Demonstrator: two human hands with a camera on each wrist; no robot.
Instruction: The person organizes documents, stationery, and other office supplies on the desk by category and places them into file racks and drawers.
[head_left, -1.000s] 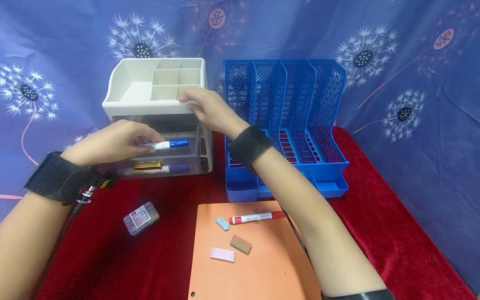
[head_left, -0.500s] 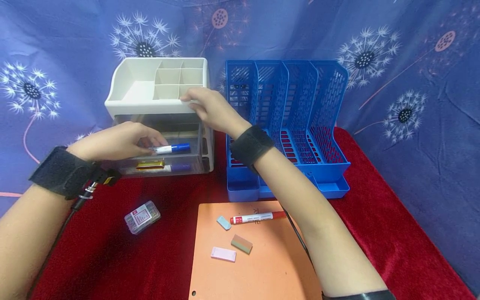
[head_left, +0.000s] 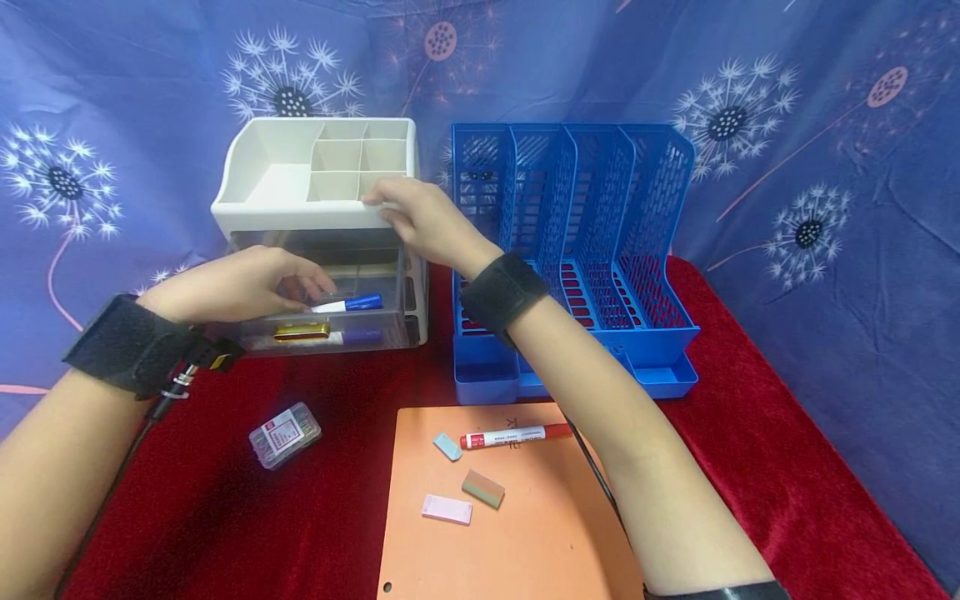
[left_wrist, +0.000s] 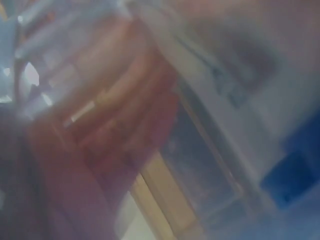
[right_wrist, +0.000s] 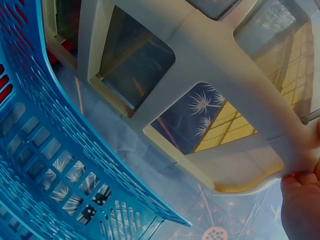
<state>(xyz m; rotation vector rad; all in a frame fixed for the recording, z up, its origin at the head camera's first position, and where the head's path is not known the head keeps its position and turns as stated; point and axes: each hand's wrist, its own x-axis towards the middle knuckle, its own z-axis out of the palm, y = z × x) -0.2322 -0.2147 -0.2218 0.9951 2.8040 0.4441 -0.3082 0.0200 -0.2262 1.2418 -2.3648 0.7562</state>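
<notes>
A white desk organizer (head_left: 288, 218) with clear drawers stands at the back left. My right hand (head_left: 420, 218) grips its front top rim near the right corner, fingers over the edge and thumb in front; the right wrist view shows part of this hand (right_wrist: 301, 205) at the organizer's corner. My left hand (head_left: 258, 283) is over the pulled-out upper clear drawer (head_left: 386, 283), its fingers loosely spread. Just below the fingertips, a blue-capped marker (head_left: 363, 302) lies slanted in that drawer. The left wrist view is blurred.
A blue file rack (head_left: 570, 333) stands right of the organizer. In front are an orange board (head_left: 480, 558), a red marker (head_left: 502, 437), a blue eraser (head_left: 447, 447), a pink eraser (head_left: 447, 509), a brown-green block (head_left: 483, 489) and a clear box (head_left: 285, 435). A gold object (head_left: 302, 332) shows in the lower drawer.
The blue-capped marker has gone down from my left fingers into the upper drawer, and those fingers have loosened from it. My right hand keeps its hold on the organizer's rim.
</notes>
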